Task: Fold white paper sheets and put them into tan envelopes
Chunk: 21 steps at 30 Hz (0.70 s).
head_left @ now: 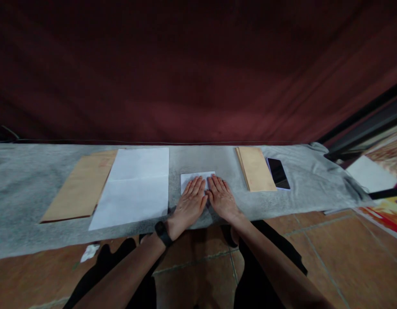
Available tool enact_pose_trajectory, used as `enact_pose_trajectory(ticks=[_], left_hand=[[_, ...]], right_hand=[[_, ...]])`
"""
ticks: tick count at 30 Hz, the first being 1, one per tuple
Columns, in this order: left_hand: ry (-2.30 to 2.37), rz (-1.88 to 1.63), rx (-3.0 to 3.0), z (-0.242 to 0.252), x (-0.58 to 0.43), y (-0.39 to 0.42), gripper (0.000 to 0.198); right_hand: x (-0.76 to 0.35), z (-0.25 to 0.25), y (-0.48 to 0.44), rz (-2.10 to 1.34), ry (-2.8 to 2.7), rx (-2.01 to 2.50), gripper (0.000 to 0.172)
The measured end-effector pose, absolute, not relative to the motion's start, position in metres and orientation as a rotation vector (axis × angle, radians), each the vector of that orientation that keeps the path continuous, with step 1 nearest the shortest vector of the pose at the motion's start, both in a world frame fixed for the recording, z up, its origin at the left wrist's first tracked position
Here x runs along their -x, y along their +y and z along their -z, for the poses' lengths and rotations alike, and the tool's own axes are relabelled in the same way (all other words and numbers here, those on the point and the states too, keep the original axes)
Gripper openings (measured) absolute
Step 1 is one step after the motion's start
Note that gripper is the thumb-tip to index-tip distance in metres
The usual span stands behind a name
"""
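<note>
Both of my hands lie flat, side by side, on a small folded white paper (187, 177) at the middle of the cloth-covered bench. My left hand (192, 201) has its fingers stretched out over the paper's left and middle part, with a black band on that wrist. Fingers extended, my right hand (222, 199) presses on the paper's right part, its thumb near the left thumb. The hands cover most of the paper, so only its top edge and left side show. Left of them rests a large white sheet (137, 189) with a crease across it.
Brown envelopes (79, 186) lie at the left, partly under the white sheet. A stack of smaller brown envelopes (256, 169) sits to the right, beside a phone (278, 173). A dark red curtain (198, 86) hangs behind the grey cloth (317, 184). Crumpled tissue (89, 252) is on the tiled floor.
</note>
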<state>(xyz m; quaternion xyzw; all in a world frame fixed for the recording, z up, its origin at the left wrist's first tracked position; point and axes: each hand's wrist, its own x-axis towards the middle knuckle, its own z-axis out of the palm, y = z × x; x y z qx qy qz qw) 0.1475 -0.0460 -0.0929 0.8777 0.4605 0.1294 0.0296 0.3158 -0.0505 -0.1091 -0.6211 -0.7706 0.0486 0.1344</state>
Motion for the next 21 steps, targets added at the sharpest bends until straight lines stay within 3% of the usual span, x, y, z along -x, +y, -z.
enact_pose_trajectory(ticks=[21], left_hand=[[1.570,-0.350,-2.702,0.103,-0.140,-0.053,0.061]], right_hand=[[-0.327,0.107,-0.050,-0.140,-2.209,1.821,0.054]])
